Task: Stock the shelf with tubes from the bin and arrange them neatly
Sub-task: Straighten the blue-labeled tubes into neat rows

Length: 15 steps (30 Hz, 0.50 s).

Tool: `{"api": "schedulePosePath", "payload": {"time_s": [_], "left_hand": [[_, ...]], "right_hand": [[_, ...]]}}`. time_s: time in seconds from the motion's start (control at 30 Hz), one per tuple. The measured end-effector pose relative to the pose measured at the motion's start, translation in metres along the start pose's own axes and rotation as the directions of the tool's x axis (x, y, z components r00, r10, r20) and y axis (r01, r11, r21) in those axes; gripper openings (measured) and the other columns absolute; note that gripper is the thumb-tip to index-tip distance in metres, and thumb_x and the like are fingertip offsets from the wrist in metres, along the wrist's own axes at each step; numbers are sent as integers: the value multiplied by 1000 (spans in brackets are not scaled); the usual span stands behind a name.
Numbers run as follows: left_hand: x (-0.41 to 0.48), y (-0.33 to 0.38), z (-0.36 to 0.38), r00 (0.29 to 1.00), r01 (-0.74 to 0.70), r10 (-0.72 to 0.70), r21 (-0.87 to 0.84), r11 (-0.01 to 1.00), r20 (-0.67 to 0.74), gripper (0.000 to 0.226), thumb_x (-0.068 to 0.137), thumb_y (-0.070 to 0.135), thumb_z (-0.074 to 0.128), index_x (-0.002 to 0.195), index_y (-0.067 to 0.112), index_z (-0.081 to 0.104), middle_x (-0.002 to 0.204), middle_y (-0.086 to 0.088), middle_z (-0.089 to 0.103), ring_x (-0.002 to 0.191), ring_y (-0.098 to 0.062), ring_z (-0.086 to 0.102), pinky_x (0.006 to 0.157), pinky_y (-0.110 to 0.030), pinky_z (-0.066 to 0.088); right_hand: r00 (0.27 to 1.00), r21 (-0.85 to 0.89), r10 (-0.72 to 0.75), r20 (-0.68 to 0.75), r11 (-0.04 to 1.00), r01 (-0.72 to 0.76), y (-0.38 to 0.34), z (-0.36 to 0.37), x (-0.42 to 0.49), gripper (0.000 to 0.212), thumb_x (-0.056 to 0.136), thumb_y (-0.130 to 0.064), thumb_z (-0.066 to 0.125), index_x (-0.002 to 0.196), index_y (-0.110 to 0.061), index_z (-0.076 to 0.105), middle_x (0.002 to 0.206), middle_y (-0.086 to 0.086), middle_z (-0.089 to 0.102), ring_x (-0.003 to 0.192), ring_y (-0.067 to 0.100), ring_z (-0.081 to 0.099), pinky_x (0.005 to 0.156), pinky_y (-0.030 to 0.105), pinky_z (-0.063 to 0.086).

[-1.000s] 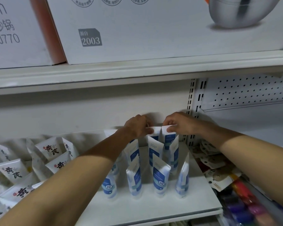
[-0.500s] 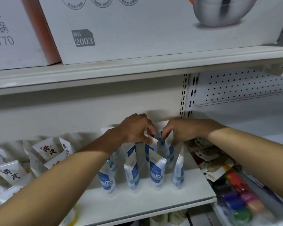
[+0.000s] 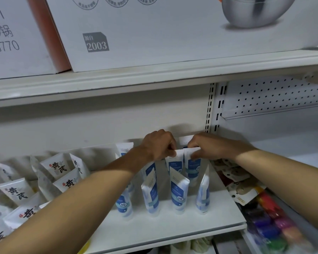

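Head view: at frame centre my left grip (image 3: 160, 145) pinches the top edge of a blue-and-white tube (image 3: 175, 165). My right grip (image 3: 209, 147) pinches the neighbouring tube (image 3: 192, 167). Both stand upright, touching, on the white shelf (image 3: 173, 226) behind the front row of tubes (image 3: 178, 195). White packs (image 3: 17, 191) lie at lower left.

Both our arms reach fwd, bare forearms coming in from the lower corners & converging at centre. L hand (image 3: 158, 145) & R hand (image 3: 207, 146) sit knuckles-up, side by side, just apart. Each pinches a top edge w/ curled fingers: L tube (image 3: 175, 162), R tube (image 3: 192, 165).
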<state>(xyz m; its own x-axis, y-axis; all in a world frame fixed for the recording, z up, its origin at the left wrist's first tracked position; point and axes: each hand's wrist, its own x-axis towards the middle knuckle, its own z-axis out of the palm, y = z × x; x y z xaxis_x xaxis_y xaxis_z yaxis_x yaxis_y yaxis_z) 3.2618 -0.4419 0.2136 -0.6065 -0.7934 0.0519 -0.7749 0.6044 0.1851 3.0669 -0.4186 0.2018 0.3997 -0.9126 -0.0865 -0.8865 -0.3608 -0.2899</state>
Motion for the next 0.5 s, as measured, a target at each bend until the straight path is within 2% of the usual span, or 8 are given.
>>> {"api": "schedulePosePath", "payload": {"time_s": [0.33,0.5], "left_hand": [[-3,0,1,1000,21,-21,-13,1000,7,14,85,25,70,98,21,76,99,6,74,88,-13,65,79,-28,51],[-4,0,0,1000,8,-8,-6,1000,24,14,86,25,69,98,21,76,98,6,74,86,-13,64,76,-27,49]], "right_hand": [[1000,-1,-14,26,1000,14,-2,-1,-2,10,85,-23,69,87,-13,72,88,0,69,79,16,64,76,38,53],[1000,6,-23,15,1000,22,-3,-1,-4,10,85,-22,69,86,-13,71,86,-2,68,77,13,62,72,31,51]]}}
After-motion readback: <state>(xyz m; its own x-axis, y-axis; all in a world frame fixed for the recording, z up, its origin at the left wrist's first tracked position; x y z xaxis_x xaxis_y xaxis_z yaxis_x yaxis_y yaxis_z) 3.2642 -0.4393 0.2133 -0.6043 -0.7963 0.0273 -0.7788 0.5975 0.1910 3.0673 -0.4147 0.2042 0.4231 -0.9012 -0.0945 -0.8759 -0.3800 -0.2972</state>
